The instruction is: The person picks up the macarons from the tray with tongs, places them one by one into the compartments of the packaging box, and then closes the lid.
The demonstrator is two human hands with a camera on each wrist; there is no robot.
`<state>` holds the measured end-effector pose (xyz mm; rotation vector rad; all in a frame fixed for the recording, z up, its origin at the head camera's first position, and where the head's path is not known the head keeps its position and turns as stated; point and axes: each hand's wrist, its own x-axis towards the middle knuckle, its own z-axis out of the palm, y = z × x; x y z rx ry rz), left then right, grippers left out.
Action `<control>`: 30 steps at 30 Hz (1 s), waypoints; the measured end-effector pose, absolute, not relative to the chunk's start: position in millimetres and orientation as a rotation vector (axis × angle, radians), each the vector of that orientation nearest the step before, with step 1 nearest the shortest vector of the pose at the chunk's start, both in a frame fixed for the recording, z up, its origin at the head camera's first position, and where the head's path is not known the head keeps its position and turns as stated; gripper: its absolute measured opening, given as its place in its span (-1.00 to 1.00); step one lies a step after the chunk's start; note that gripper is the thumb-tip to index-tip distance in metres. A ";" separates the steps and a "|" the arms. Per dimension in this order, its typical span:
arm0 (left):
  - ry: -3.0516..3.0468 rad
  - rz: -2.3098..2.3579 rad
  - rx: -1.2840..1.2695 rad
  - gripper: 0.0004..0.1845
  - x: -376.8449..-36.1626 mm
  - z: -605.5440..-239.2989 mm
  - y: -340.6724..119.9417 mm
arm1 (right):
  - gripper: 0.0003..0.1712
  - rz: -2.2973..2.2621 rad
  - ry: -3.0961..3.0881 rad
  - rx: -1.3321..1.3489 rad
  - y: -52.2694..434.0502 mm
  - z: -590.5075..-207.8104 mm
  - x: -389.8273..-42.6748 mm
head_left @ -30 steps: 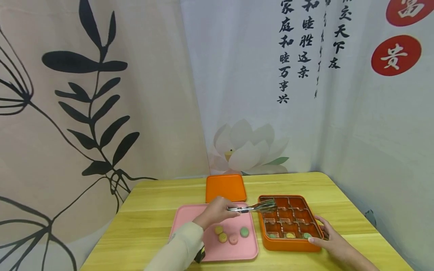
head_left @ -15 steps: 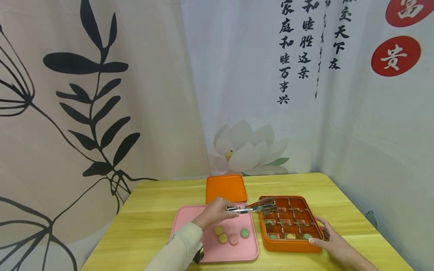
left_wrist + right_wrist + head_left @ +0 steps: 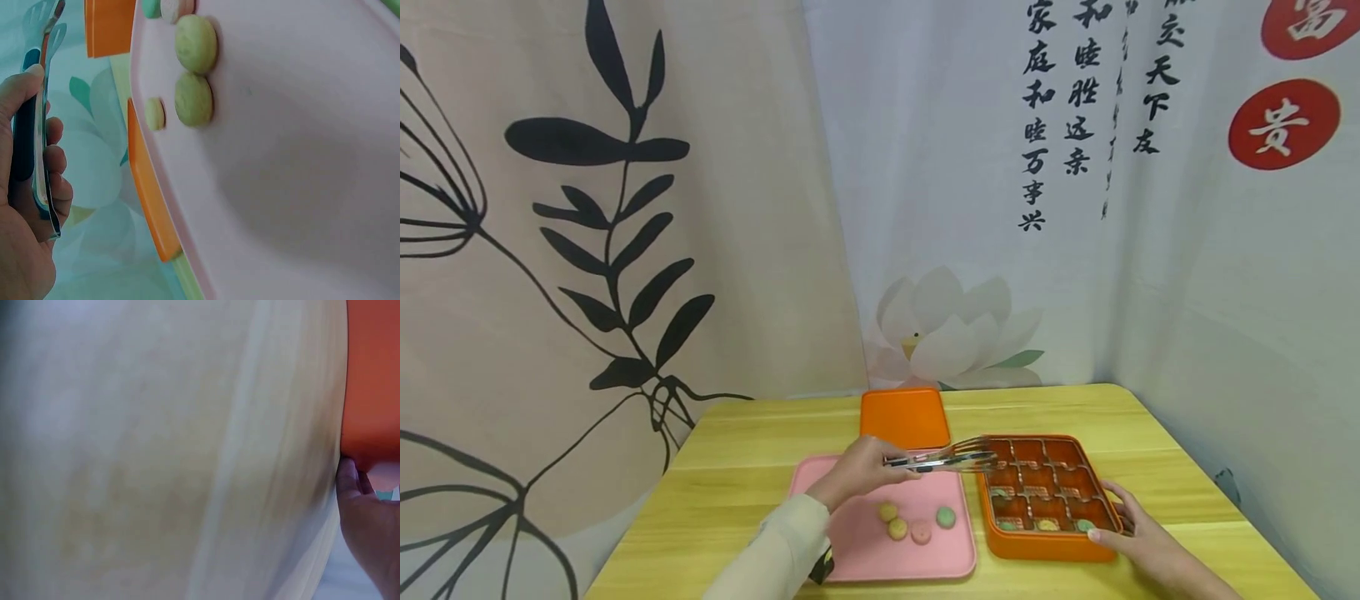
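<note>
My left hand (image 3: 857,472) grips metal tongs (image 3: 942,459) and holds them level, their tips over the left edge of the orange compartment box (image 3: 1047,551). Nothing shows between the tips. In the left wrist view the tongs (image 3: 36,119) lie along my fingers (image 3: 55,159). Several small round sweets lie on the pink tray (image 3: 857,542): two yellow (image 3: 888,511), one pink (image 3: 921,532), one green (image 3: 945,517). Other sweets lie in the box's front row (image 3: 1047,525) and left column (image 3: 1000,492). My right hand (image 3: 1122,532) holds the box's right front corner, thumb on the rim.
An orange lid (image 3: 904,417) lies flat behind the pink tray. All of it stands on a yellow wooden table (image 3: 737,475) in a corner, with printed curtains close behind and to the right. The right wrist view shows mostly table wood (image 3: 156,450) beside the box wall (image 3: 372,381).
The tongs have drawn back to the left, from over the box's compartments to its left edge. A greenish sweet now lies in the box's left column. My right hand stays on the box.
</note>
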<state>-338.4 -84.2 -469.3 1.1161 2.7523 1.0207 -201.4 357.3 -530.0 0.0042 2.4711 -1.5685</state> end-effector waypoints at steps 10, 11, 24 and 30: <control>2.792 0.993 1.096 -0.81 -340.6 -468.2 -121.4 | -0.02 -1.546 2.500 -0.009 360.2 -531.3 -202.6; 2.789 1.002 1.087 -0.82 -340.6 -469.3 -124.9 | -0.02 -1.550 2.499 -0.013 360.2 -532.0 -202.6; 2.818 1.040 0.935 -0.78 -336.7 -473.1 -165.4 | -0.01 -1.568 2.465 0.004 357.0 -528.9 -201.0; 2.811 1.042 0.931 -0.85 -333.8 -475.8 -182.9 | -0.01 -1.570 2.474 -0.013 355.8 -526.9 -199.1</control>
